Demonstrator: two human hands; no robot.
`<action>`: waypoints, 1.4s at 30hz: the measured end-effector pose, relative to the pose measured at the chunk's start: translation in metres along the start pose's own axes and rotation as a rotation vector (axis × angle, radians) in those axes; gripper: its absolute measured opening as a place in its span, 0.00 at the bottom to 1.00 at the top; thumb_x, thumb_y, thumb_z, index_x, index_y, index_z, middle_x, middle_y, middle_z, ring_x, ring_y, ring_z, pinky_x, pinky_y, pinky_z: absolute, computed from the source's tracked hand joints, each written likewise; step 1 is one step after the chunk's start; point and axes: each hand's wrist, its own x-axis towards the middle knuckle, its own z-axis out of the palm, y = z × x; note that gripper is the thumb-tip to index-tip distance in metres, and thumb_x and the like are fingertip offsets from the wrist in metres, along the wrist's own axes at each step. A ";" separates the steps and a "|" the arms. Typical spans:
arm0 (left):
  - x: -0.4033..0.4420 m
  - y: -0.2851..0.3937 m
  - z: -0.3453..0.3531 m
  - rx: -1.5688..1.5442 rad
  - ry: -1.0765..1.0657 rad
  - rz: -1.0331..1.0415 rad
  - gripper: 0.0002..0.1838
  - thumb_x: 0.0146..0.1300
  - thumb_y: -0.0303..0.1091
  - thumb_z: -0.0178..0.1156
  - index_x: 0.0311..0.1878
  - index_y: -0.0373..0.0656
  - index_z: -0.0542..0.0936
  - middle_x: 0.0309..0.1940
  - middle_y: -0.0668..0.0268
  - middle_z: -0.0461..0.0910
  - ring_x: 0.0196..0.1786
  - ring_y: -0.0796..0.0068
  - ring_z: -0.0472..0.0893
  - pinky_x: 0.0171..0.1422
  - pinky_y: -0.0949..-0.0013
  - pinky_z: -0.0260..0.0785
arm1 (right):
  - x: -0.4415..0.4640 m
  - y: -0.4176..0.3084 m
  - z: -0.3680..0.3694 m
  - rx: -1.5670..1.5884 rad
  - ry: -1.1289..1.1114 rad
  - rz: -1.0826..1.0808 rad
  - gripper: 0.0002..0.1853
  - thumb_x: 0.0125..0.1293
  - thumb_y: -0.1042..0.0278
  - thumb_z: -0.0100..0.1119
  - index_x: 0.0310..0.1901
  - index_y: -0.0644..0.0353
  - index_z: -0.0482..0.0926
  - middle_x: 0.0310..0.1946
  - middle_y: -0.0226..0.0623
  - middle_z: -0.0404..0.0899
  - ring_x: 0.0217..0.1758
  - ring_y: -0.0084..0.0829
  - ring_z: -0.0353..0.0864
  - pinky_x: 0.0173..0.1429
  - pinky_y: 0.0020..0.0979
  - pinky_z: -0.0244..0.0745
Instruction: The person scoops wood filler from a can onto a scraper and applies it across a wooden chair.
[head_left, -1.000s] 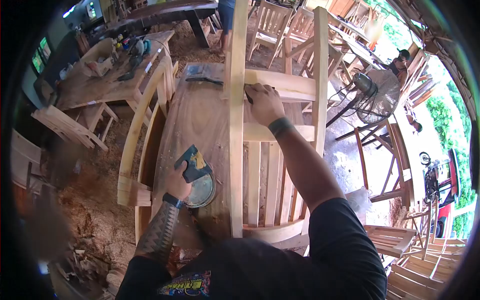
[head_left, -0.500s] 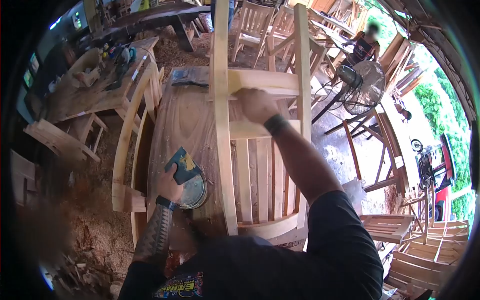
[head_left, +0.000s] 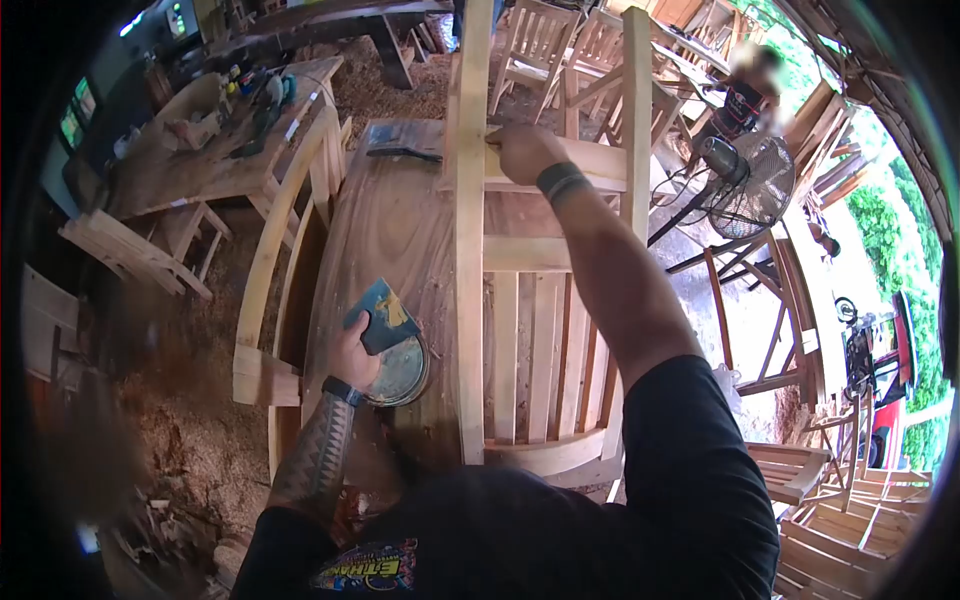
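Observation:
A pale wooden chair (head_left: pixel 471 290) with a slatted back lies on the wooden tabletop (head_left: pixel 385 215). My right hand (head_left: pixel 530 158) is closed at the joint between the chair's left post and its upper rail (head_left: pixel 585 168); whatever its fingers grip is hidden. In my left hand (head_left: pixel 356 352) is a dark blue-green flat plate (head_left: pixel 383 312) with a dab of yellow putty on it. A round tin (head_left: pixel 402 372) sits just below the plate, beside that hand; whether the hand also touches it I cannot tell.
A dark-handled flat tool (head_left: pixel 403 154) lies at the tabletop's far end. A curved wooden frame (head_left: pixel 262 270) stands to the left, near another worktable (head_left: pixel 180 165) bearing tools. A fan (head_left: pixel 752 185) and a person (head_left: pixel 745 100) are at the right rear. Wood shavings cover the floor.
My right hand has shifted up and closer to the left post's joint with the rail. The plate in my left hand has tilted slightly. The whole view has swung a little.

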 end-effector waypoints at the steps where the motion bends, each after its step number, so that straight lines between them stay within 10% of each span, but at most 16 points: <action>1: 0.000 -0.001 -0.004 0.006 0.004 0.010 0.15 0.73 0.32 0.63 0.59 0.35 0.81 0.55 0.54 0.86 0.57 0.58 0.86 0.64 0.60 0.77 | 0.000 0.003 -0.002 0.004 -0.065 -0.006 0.18 0.67 0.69 0.51 0.53 0.52 0.89 0.50 0.43 0.88 0.54 0.49 0.87 0.61 0.47 0.81; 3: -0.006 0.019 0.028 -0.229 0.044 -0.133 0.15 0.70 0.28 0.66 0.58 0.37 0.82 0.53 0.50 0.86 0.55 0.53 0.87 0.61 0.59 0.78 | -0.006 0.014 0.010 -0.061 -0.004 -0.111 0.18 0.67 0.70 0.54 0.53 0.52 0.89 0.50 0.43 0.88 0.53 0.47 0.87 0.60 0.46 0.81; 11: 0.008 -0.016 -0.012 0.419 0.039 0.228 0.16 0.65 0.25 0.68 0.56 0.40 0.84 0.51 0.48 0.85 0.52 0.48 0.86 0.57 0.57 0.79 | -0.048 -0.008 0.001 -0.030 -0.086 -0.061 0.21 0.68 0.72 0.52 0.59 0.50 0.86 0.52 0.42 0.88 0.55 0.47 0.86 0.61 0.47 0.80; 15: -0.007 0.024 0.037 -0.305 0.086 -0.154 0.15 0.67 0.28 0.68 0.56 0.39 0.83 0.51 0.51 0.86 0.52 0.52 0.87 0.59 0.57 0.79 | -0.042 0.003 -0.005 -0.118 -0.123 -0.136 0.22 0.68 0.72 0.53 0.60 0.47 0.87 0.53 0.42 0.88 0.56 0.47 0.86 0.62 0.46 0.80; 17: 0.003 0.000 -0.001 0.463 0.010 0.188 0.14 0.71 0.31 0.65 0.57 0.37 0.82 0.52 0.54 0.86 0.54 0.57 0.87 0.61 0.59 0.78 | -0.044 0.003 -0.013 -0.132 -0.216 -0.110 0.23 0.65 0.72 0.54 0.59 0.43 0.87 0.53 0.39 0.88 0.57 0.45 0.86 0.63 0.46 0.80; 19: 0.003 -0.003 -0.006 0.489 0.003 0.191 0.14 0.75 0.34 0.63 0.57 0.36 0.81 0.52 0.57 0.86 0.56 0.61 0.86 0.64 0.60 0.78 | -0.044 0.008 -0.022 -0.164 -0.296 -0.106 0.24 0.63 0.72 0.54 0.58 0.42 0.88 0.54 0.38 0.88 0.58 0.44 0.86 0.65 0.46 0.80; 21: -0.006 0.017 0.027 -0.226 0.039 -0.141 0.15 0.78 0.36 0.60 0.58 0.36 0.80 0.53 0.60 0.85 0.58 0.64 0.85 0.66 0.61 0.77 | -0.046 0.020 -0.025 -0.208 -0.363 -0.115 0.24 0.63 0.72 0.55 0.58 0.42 0.88 0.54 0.38 0.88 0.58 0.44 0.86 0.65 0.46 0.79; 30: -0.007 0.019 0.034 -0.274 0.014 -0.116 0.15 0.77 0.34 0.61 0.61 0.37 0.77 0.57 0.59 0.84 0.60 0.64 0.84 0.68 0.59 0.76 | -0.075 0.028 0.036 -0.117 0.237 -0.063 0.25 0.64 0.72 0.55 0.63 0.50 0.82 0.57 0.37 0.83 0.57 0.44 0.84 0.65 0.45 0.78; 37: -0.007 0.023 0.036 -0.267 0.039 -0.116 0.13 0.75 0.33 0.62 0.57 0.38 0.80 0.55 0.59 0.86 0.59 0.63 0.85 0.67 0.58 0.77 | -0.075 0.034 -0.017 -0.075 -0.123 -0.037 0.21 0.66 0.70 0.53 0.60 0.49 0.85 0.56 0.37 0.86 0.58 0.44 0.85 0.63 0.45 0.80; 42: -0.009 0.024 0.038 -0.264 0.011 -0.103 0.14 0.75 0.34 0.63 0.57 0.38 0.82 0.54 0.59 0.87 0.58 0.63 0.86 0.67 0.58 0.77 | -0.049 0.030 0.001 0.052 0.136 0.043 0.17 0.72 0.68 0.54 0.57 0.50 0.87 0.55 0.41 0.87 0.56 0.49 0.86 0.62 0.47 0.80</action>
